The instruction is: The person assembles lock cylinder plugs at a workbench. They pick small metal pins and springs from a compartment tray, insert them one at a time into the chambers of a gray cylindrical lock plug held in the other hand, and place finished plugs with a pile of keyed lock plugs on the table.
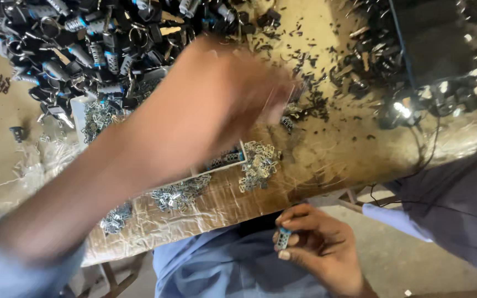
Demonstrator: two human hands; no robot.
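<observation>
Worn brown plastic-wrapped workbench [327, 149] | left hand [238, 94] blurred at 12 o'clock, grip unreadable | right hand [316, 248] pinching small silver-blue lock cylinder [283, 238] at 5 o'clock | risk: sweeping arm scatters loose silver metal clips [258, 165].

A worn wooden workbench [327, 149] (plastic-wrapped edge) above grey floor [393, 254].

A small cylindrical lock part [283, 238] — silvery with a blue band — sits pinched upright between fingertips, low over the blue-clad lap, off the table.
</observation>
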